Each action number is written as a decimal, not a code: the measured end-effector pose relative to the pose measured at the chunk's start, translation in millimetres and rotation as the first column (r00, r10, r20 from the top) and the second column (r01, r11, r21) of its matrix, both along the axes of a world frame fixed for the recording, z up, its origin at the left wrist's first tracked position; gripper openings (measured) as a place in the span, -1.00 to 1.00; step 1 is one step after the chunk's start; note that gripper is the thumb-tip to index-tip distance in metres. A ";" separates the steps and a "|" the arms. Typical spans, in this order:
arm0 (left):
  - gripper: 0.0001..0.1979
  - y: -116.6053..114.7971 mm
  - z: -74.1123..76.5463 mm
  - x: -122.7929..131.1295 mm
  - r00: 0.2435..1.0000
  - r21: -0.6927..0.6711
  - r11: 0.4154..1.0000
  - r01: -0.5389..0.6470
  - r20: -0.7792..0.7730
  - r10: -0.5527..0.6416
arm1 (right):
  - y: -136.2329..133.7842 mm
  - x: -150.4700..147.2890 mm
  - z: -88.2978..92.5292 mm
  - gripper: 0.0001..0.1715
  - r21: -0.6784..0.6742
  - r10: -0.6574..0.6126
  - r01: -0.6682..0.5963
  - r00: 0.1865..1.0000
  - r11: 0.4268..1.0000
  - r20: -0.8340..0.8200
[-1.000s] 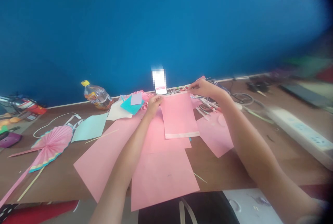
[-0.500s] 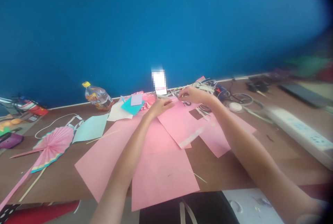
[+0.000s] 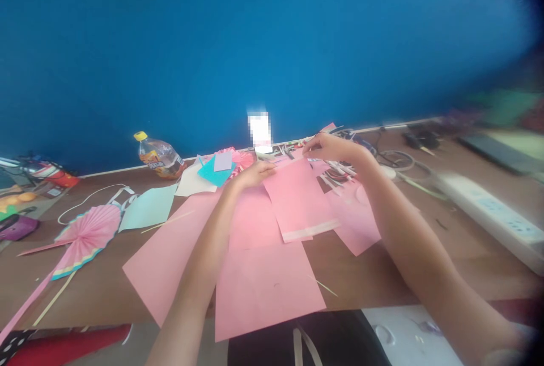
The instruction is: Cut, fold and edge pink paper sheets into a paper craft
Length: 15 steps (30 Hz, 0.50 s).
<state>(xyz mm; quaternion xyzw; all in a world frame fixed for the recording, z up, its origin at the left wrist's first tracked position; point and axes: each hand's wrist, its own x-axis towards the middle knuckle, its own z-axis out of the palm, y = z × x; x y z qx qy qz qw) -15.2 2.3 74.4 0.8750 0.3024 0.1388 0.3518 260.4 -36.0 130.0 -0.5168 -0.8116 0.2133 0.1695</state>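
Note:
A pink paper sheet [image 3: 300, 199] with a pale strip along its near edge hangs from my two hands above other pink sheets [image 3: 266, 292]. My left hand [image 3: 256, 173] pinches its far left corner. At the far right corner, the fingers of my right hand [image 3: 325, 146] are closed on the same sheet. Beneath and right of it lies another pink sheet [image 3: 357, 218]. Behind my right hand are several thin paper strips [image 3: 340, 170] in a tangle.
Left are a pleated pink paper fan [image 3: 91, 235], a pale green sheet [image 3: 148, 207] and a bottle with a yellow cap [image 3: 159, 156]. A bright phone-like screen [image 3: 260, 131] stands against the blue wall. A white power strip [image 3: 488, 213] and a cable [image 3: 399, 159] lie to the right.
My right hand has moved a little right and up, my left slightly left. The held pink sheet has swung flatter and now faces me more squarely between both hands.

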 end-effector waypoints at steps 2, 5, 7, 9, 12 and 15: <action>-0.63 1.6 2.3 -4.9 1.000 -0.030 0.999 -0.012 0.002 0.012 | 0.6 2.8 -0.3 -0.68 -0.006 -0.017 0.017 1.000 1.000 -0.001; -0.61 1.2 8.1 -8.9 1.000 -0.091 0.996 0.009 -0.001 -0.009 | -1.4 2.3 1.7 -0.68 -0.022 -0.023 0.023 1.000 0.999 -0.017; -0.58 -0.3 11.9 -9.8 0.999 -0.125 0.992 0.034 0.000 -0.034 | -4.3 0.7 4.7 -0.68 -0.029 -0.027 0.026 0.999 0.999 -0.025; -0.57 -1.3 14.7 -10.6 0.999 -0.140 0.989 0.042 0.008 -0.041 | -7.3 -0.4 8.1 -0.66 -0.035 -0.039 0.038 0.999 0.999 -0.030; -0.56 -1.0 16.8 -12.8 0.999 -0.127 0.992 0.024 0.030 -0.021 | -10.7 -0.7 12.5 -0.63 -0.042 -0.045 0.044 0.998 0.998 -0.032; -0.57 -0.1 16.9 -15.4 0.999 -0.099 0.995 -0.009 0.042 0.013 | -12.3 -1.2 14.5 -0.63 -0.047 -0.043 0.041 0.999 0.998 -0.030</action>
